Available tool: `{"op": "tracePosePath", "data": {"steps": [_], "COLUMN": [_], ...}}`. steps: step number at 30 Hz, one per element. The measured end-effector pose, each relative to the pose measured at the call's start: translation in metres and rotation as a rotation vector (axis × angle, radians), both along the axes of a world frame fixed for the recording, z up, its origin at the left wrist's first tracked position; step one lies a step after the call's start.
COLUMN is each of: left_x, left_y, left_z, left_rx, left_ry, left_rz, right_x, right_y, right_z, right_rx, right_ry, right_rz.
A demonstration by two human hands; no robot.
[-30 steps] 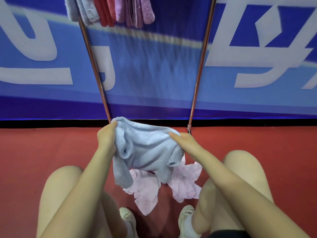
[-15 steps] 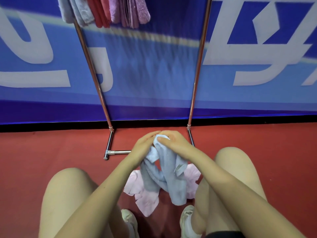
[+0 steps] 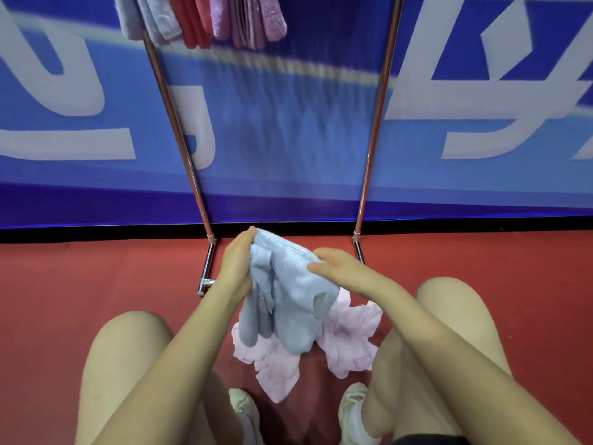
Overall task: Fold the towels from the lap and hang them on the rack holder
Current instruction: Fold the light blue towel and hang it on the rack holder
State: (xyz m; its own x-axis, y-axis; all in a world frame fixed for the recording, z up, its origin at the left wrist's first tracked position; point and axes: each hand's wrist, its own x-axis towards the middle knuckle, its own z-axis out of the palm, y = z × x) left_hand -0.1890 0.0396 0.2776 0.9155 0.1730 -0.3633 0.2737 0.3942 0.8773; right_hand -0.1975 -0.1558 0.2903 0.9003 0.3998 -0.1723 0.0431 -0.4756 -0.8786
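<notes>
Both hands are held close together above the floor, between the knees. A soft blue towel (image 3: 290, 293) is gripped by the left hand (image 3: 236, 264) at its top left edge, with the fingers curled round the cloth. On the other side, the same towel is pinched by the right hand (image 3: 337, 266), with the thumb laid on top. The blue towel is fluffy and bunched up, and it hangs down in thick, floppy folds. How it is folded inside the bunch cannot be made out.

Under it, a thin pink towel (image 3: 346, 338) is spread in a crumpled heap, low between the legs. Its middle is hidden behind the blue towel, so it cannot be told whether it is one piece or two.

A rack holder (image 3: 372, 142) made of two thin, shiny metal poles is seen behind the hands. Its feet rest on the smooth red floor (image 3: 80, 277). Its top bar is cut off by the edge of the view. Fuzzy hung towels (image 3: 205, 20) in grey, red and purple are seen at the top left, and only their lower ends show.

A blue banner (image 3: 288, 123) with big white shapes fills the back. Two pale shoes (image 3: 351, 409) are seen at the bottom, partly hidden by the legs.
</notes>
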Motion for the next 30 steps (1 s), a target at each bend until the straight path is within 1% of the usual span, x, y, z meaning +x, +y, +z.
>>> {"op": "tracePosePath", "data": {"steps": [2, 4, 5, 6, 7, 8, 10, 14, 17, 19, 21, 22, 23, 24, 26, 27, 28, 30], "left_x": [0.001, -0.001, -0.002, -0.002, -0.003, -0.004, -0.006, -0.01, -0.014, -0.015, -0.012, -0.01, -0.009, -0.007, -0.01, -0.011, -0.011, -0.012], "left_y": [0.003, 0.001, 0.0, -0.001, -0.003, -0.006, -0.009, -0.012, -0.015, -0.015, -0.013, -0.012, -0.012, -0.012, -0.016, -0.016, -0.017, -0.017], "left_z": [-0.002, -0.005, -0.007, -0.009, -0.008, -0.007, -0.005, -0.001, 0.002, 0.002, -0.003, -0.007, -0.009, -0.011, -0.003, 0.0, 0.003, 0.008], "left_rx": [0.009, 0.016, 0.008, 0.002, -0.004, 0.003, -0.035, -0.027, 0.02, 0.033, 0.02, 0.05, 0.071, 0.11, 0.193, 0.191, 0.168, 0.127], "left_ry": [0.039, 0.084, 0.1, 0.101, 0.084, 0.069, 0.061, 0.094, 0.127, 0.131, 0.112, 0.099, 0.078, 0.052, -0.069, -0.142, -0.199, -0.263], "left_rz": [-0.001, -0.012, -0.035, -0.062, -0.103, -0.135, -0.173, -0.163, -0.17, -0.178, -0.18, -0.183, -0.198, -0.202, -0.101, -0.049, -0.018, -0.004], "right_x": [-0.001, -0.004, -0.006, -0.009, -0.013, -0.017, -0.019, -0.014, -0.009, -0.007, -0.004, -0.004, -0.002, -0.002, -0.003, -0.004, -0.005, -0.007], "right_y": [0.001, 0.004, 0.005, 0.008, 0.012, 0.016, 0.021, 0.026, 0.022, 0.02, 0.018, 0.018, 0.018, 0.018, 0.019, 0.021, 0.023, 0.025], "right_z": [0.002, 0.007, 0.009, 0.01, 0.013, 0.015, 0.015, 0.015, 0.013, 0.009, 0.005, 0.004, 0.004, 0.006, 0.012, 0.015, 0.015, 0.013], "right_rx": [0.167, 0.326, 0.435, 0.559, 0.656, 0.719, 0.688, 0.472, 0.262, 0.128, -0.011, -0.032, 0.001, 0.075, 0.245, 0.303, 0.329, 0.35], "right_ry": [-0.071, -0.092, -0.035, 0.062, 0.153, 0.203, 0.163, 0.015, -0.09, -0.246, -0.512, -0.601, -0.625, -0.577, -0.365, -0.289, -0.251, -0.197], "right_rz": [-0.034, -0.062, -0.068, -0.06, -0.026, 0.014, 0.028, -0.09, -0.082, -0.056, -0.08, -0.104, -0.122, -0.143, -0.206, -0.253, -0.291, -0.296]}}
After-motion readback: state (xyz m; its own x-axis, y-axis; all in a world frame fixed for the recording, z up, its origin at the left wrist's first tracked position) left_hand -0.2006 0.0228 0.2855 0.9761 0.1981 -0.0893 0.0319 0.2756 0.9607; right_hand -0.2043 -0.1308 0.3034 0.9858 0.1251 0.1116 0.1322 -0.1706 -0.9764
